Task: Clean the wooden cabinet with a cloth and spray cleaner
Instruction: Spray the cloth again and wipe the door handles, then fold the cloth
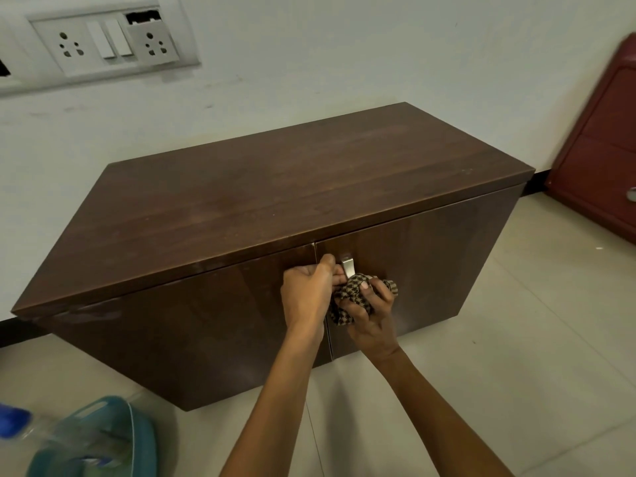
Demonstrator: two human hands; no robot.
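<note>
- Cabinet (275, 187) of dark wood fills the middle of the frame, low on the pale tiled floor (481, 373) and backed against the white wall (344, 46); its two front doors meet at a centre seam.
- Metal handle (347, 268) sits at the top of the door on the right of the frame, just beside the seam.
- Right hand (370, 315) is curled round a bunched brown-and-black checked cloth (347, 301) and presses it to the door just under the handle.
- Left hand (308, 290) is fisted with the thumb up, fingertips meeting the handle and the edge of the cloth; which of the two they grip cannot be told.
- Spray bottle (51, 438), clear with a blue top and badly blurred, shows in the lower left corner over a teal basket (137, 442), well apart from both hands.
- Switch and socket panel (110, 39) is set in the wall at the upper left.
- Red cabinet (599, 160) stands at the right edge.
</note>
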